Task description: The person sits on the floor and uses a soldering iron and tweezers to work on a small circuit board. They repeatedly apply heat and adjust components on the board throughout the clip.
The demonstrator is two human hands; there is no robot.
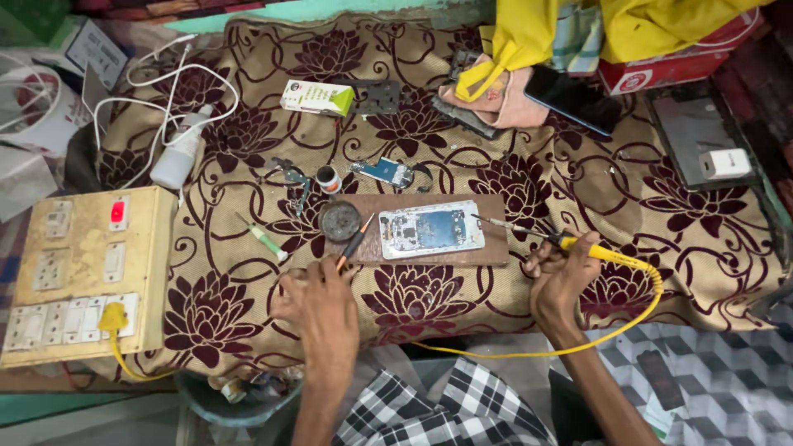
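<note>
Yellow soldering iron (570, 241) sat clenched in your right hand (560, 277); your left hand (318, 301) pinched an orange-tipped tool (355, 243) at nine o'clock of the opened phone (430, 229).

Both arms are bare from the wrist up, with no sleeve, watch, ring or glove showing on either one. The left hand (318, 301) and the right hand (560, 277) each show bare fingers with short nails. Below the two forearms, between them and nearer the body, lies a garment of black-and-white checked cloth (450, 409), its squares broad, folded over the lap.
</note>
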